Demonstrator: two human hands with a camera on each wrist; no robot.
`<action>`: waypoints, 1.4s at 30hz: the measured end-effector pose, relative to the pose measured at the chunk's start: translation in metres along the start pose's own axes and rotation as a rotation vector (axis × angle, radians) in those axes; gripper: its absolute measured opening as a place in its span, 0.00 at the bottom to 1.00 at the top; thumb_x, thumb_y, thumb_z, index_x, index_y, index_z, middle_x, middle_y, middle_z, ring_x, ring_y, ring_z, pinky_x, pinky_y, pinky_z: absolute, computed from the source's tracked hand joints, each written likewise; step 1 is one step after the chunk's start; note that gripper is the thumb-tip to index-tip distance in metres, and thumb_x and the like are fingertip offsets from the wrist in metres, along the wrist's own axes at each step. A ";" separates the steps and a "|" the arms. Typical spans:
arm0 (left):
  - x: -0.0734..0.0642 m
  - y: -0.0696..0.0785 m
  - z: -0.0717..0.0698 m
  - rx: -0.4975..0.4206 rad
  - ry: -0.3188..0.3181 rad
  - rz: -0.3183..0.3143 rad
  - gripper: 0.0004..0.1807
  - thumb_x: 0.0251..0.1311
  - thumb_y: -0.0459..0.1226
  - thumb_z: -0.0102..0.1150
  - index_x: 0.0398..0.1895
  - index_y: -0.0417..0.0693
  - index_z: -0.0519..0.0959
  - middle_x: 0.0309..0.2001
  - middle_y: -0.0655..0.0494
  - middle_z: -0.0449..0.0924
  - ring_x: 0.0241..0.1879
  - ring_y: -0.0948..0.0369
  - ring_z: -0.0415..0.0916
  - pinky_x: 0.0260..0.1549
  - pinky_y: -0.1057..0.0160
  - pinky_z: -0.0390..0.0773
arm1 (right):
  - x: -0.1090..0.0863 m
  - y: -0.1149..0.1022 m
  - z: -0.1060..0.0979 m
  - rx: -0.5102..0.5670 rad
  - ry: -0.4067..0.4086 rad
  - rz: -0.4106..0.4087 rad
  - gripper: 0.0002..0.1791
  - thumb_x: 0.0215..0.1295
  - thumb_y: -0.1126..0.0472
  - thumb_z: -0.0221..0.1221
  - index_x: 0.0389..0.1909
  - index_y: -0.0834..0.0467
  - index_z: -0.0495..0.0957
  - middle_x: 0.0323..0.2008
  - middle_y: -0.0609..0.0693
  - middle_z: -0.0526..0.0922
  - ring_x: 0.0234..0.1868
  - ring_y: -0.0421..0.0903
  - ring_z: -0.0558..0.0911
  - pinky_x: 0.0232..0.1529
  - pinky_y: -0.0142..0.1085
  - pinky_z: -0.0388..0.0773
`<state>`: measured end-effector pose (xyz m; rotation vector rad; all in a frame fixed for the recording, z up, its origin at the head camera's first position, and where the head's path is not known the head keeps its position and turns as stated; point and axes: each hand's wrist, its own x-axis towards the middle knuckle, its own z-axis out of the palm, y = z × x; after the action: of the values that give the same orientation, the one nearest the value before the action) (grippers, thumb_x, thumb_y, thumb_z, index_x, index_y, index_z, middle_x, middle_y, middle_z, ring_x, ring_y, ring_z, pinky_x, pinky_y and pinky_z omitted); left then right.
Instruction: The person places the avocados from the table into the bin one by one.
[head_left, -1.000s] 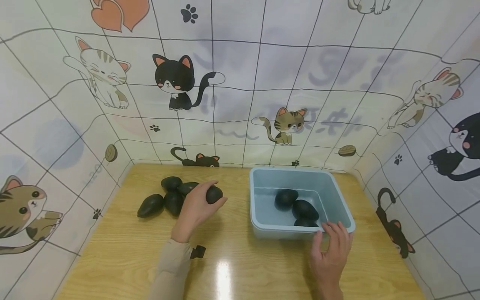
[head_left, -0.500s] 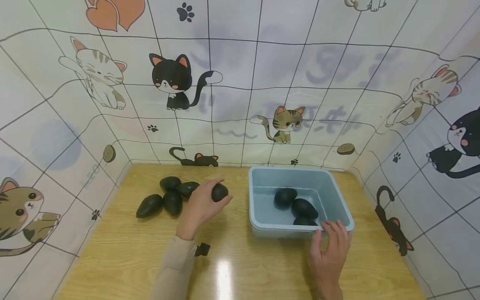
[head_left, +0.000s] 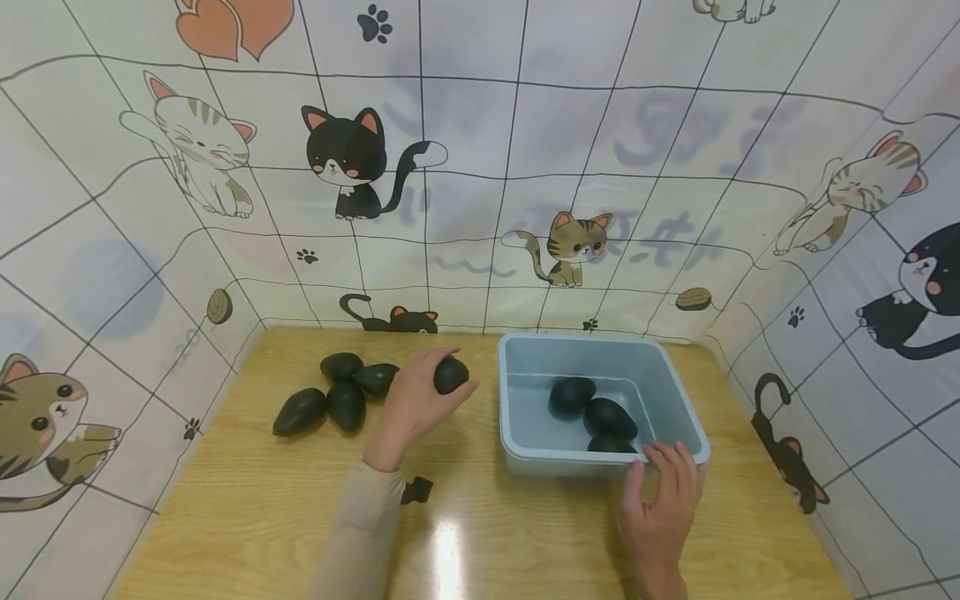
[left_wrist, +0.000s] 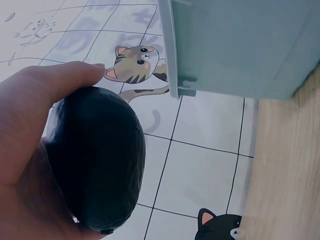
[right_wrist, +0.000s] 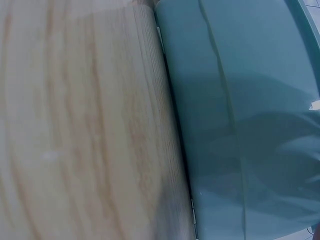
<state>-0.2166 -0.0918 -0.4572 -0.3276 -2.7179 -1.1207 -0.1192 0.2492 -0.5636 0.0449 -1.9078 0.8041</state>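
Backdrop: one printed sheet [head_left: 480, 133] behind and beside the work area, with grid lines; nine cat figures in the head view, one cut off at the top edge, plus two orange hearts at upper left.
Table: one, wood-grained top [head_left: 247, 517], bearing the bin and the loose avocados.
Bin: one, light blue, open-topped, rectangular [head_left: 581, 357]; upright at the right side of the table, its far edge near the backdrop.
Sleeve: one in clear view, beige [head_left: 360, 529], on the left arm.
Left hand: one [head_left: 417, 407]; fingers and thumb clamped round one avocado, to the left of the bin.
Right hand: one [head_left: 662, 504]; fingers relaxed and apart, fingertips resting on the bin's near rim by its right corner.
Avocados, total: eight visible, all dark green to black.
Avocados, loose: four [head_left: 346, 407], lying close together at the table's far left.
Avocados, in bin: three [head_left: 610, 418], on the bin floor, grouped together; the nearest is partly hidden by the near rim.
Held avocado: one [head_left: 452, 376], in the left hand, between the loose group and the bin.
Black piece: one, small [head_left: 417, 490], beside the left cuff; its nature cannot be determined.
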 end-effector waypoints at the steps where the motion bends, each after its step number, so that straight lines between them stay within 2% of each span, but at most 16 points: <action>1: 0.000 0.001 0.000 0.000 -0.001 0.003 0.35 0.64 0.57 0.70 0.71 0.53 0.79 0.66 0.48 0.82 0.64 0.45 0.80 0.59 0.42 0.82 | 0.000 0.000 0.000 0.001 0.003 -0.003 0.14 0.65 0.66 0.60 0.46 0.72 0.84 0.51 0.68 0.85 0.63 0.73 0.75 0.80 0.73 0.48; 6: 0.002 0.008 0.001 0.001 -0.012 0.007 0.34 0.65 0.55 0.71 0.72 0.55 0.78 0.66 0.49 0.82 0.63 0.46 0.81 0.58 0.44 0.83 | -0.001 0.001 0.001 0.014 0.022 -0.017 0.14 0.65 0.66 0.61 0.46 0.72 0.84 0.49 0.69 0.85 0.61 0.74 0.75 0.79 0.73 0.49; 15: 0.003 0.019 0.007 -0.028 -0.043 0.018 0.35 0.65 0.55 0.71 0.73 0.55 0.77 0.65 0.50 0.82 0.61 0.48 0.82 0.56 0.47 0.84 | 0.000 0.001 0.000 -0.001 0.001 0.009 0.15 0.66 0.65 0.60 0.47 0.71 0.84 0.51 0.68 0.85 0.64 0.73 0.75 0.82 0.71 0.46; 21: 0.002 0.022 0.012 -0.035 -0.041 0.016 0.35 0.65 0.54 0.71 0.73 0.55 0.77 0.64 0.51 0.82 0.59 0.49 0.83 0.56 0.47 0.84 | 0.000 0.000 0.001 0.009 0.016 -0.010 0.14 0.66 0.65 0.60 0.46 0.72 0.84 0.50 0.69 0.85 0.62 0.73 0.75 0.80 0.72 0.50; 28: 0.006 0.029 0.014 -0.020 -0.047 0.055 0.35 0.65 0.56 0.70 0.72 0.54 0.78 0.67 0.49 0.82 0.63 0.48 0.81 0.58 0.46 0.83 | 0.002 -0.002 0.003 0.021 0.053 -0.040 0.14 0.64 0.66 0.60 0.44 0.73 0.84 0.48 0.70 0.85 0.60 0.73 0.76 0.78 0.74 0.52; 36: 0.007 0.038 0.019 -0.040 -0.070 0.092 0.36 0.65 0.56 0.70 0.72 0.51 0.78 0.68 0.49 0.81 0.63 0.48 0.81 0.57 0.46 0.83 | -0.001 -0.002 -0.003 -0.012 -0.007 0.016 0.14 0.67 0.65 0.61 0.48 0.70 0.84 0.52 0.67 0.85 0.64 0.73 0.75 0.79 0.75 0.48; 42: 0.007 0.041 0.024 -0.036 -0.080 0.104 0.36 0.65 0.56 0.71 0.72 0.52 0.77 0.69 0.50 0.80 0.62 0.50 0.82 0.56 0.48 0.84 | 0.002 -0.002 -0.006 -0.023 -0.037 0.021 0.13 0.66 0.67 0.62 0.47 0.70 0.85 0.51 0.66 0.86 0.63 0.72 0.76 0.81 0.72 0.49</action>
<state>-0.2143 -0.0453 -0.4451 -0.5234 -2.7154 -1.1529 -0.1147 0.2514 -0.5591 0.0262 -1.9546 0.8006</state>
